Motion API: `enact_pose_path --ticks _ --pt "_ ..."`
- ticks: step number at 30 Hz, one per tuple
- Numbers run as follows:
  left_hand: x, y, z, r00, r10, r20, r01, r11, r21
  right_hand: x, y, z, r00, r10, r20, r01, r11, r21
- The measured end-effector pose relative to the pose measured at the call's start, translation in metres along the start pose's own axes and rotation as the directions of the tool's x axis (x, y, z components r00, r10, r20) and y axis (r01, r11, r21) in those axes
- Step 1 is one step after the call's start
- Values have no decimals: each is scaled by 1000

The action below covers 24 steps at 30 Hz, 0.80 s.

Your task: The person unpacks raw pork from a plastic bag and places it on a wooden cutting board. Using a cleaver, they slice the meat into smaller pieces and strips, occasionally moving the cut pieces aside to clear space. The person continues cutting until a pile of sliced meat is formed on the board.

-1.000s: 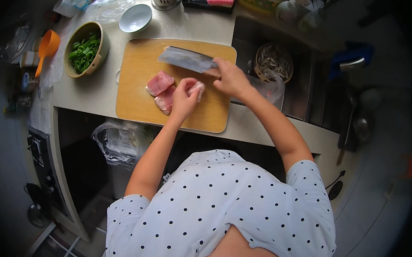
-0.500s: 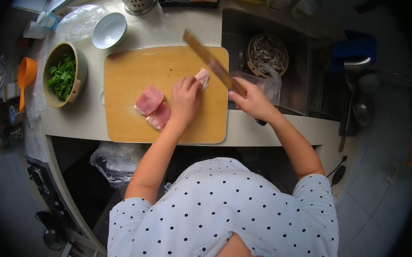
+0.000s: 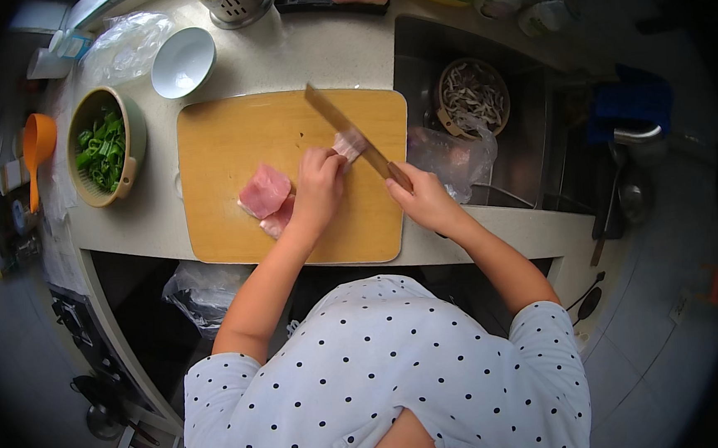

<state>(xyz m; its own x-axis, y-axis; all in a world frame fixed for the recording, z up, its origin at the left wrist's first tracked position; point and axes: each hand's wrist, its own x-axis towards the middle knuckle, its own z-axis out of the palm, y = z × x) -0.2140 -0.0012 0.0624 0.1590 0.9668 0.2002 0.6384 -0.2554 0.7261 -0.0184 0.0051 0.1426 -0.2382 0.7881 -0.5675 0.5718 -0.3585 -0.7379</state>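
Your left hand (image 3: 321, 189) is pinching a small pale-pink meat piece (image 3: 348, 144) right of mid-board, and your right hand (image 3: 428, 198) is wrapped around the handle of the cleaver (image 3: 363, 142). Blade's angled toward the far left, right up by that meat; can't tell if it's actually touching. Rest of your setup, left to right: orange ladle (image 3: 38, 143), strainer bowl (image 3: 138, 139) of chopped greens (image 3: 102, 150), white bowl (image 3: 184, 61) on the far side. Then your yellow cutting board (image 3: 232, 137), with two pink meat slabs (image 3: 266, 189), overlapping, just left of your left hand. Over right you've got the sink (image 3: 415, 66), with a basket (image 3: 450, 126) of greyish strips (image 3: 473, 93).
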Motion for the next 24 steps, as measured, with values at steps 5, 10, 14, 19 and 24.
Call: enact_pose_path --ticks 5,10,14,19,24 --pt "7 6 4 999 52 1 -52 996 69 -2 10 -3 977 -171 -126 176 984 26" --pt "17 5 12 991 124 -51 -120 991 62 -2 12 3 952 -294 -82 275 942 -192" --pt "11 -9 19 990 138 -2 -137 990 33 -1 1 2 962 -263 -72 249 955 -159" --pt "17 -3 22 990 109 -83 -112 993 -28 -5 -4 -7 979 -195 -58 176 955 -238" --pt "20 -4 27 985 116 -125 -114 993 22 0 2 -6 965 -250 -75 235 957 -167"
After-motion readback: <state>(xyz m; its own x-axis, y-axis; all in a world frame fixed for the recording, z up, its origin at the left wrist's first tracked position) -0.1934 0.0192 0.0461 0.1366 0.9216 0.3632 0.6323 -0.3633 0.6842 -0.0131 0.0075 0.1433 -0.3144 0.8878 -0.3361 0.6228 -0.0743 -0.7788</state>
